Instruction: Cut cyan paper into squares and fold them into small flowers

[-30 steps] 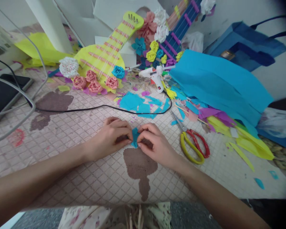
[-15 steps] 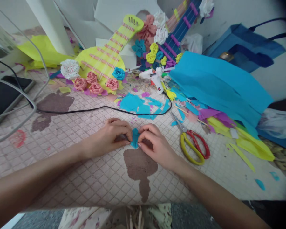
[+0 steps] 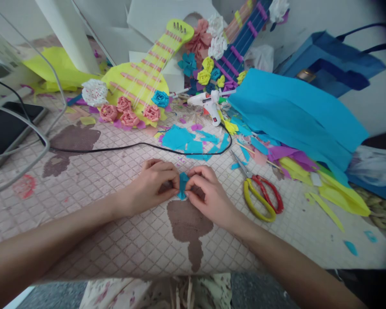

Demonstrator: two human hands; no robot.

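Note:
Between my two hands is a small piece of blue crepe paper (image 3: pixel 182 185), held just above the cloth-covered table. My left hand (image 3: pixel 158 182) pinches its left edge between thumb and fingertips. On the opposite edge, my right hand (image 3: pixel 206 189) pinches it the same way. Fingertips partly cover the paper, so its full shape is hidden. Scissors (image 3: pixel 260 195) with one yellow and one red handle lie to the right of my right hand. Cut blue paper pieces (image 3: pixel 178 137) are spread on the table beyond my hands.
A white glue gun (image 3: pixel 209 105) rests behind the scraps, its black cord (image 3: pixel 141 145) running left. A yellow paper guitar (image 3: pixel 138 81) with paper flowers stands at the back. Large blue paper sheets (image 3: pixel 296 116) lie at right. A phone (image 3: pixel 13 128) and cables are at left.
Both hands keep hold of the blue crepe paper in nearly the same place. The strip of paper showing between the fingertips looks slightly narrower. Nothing else on the table has moved.

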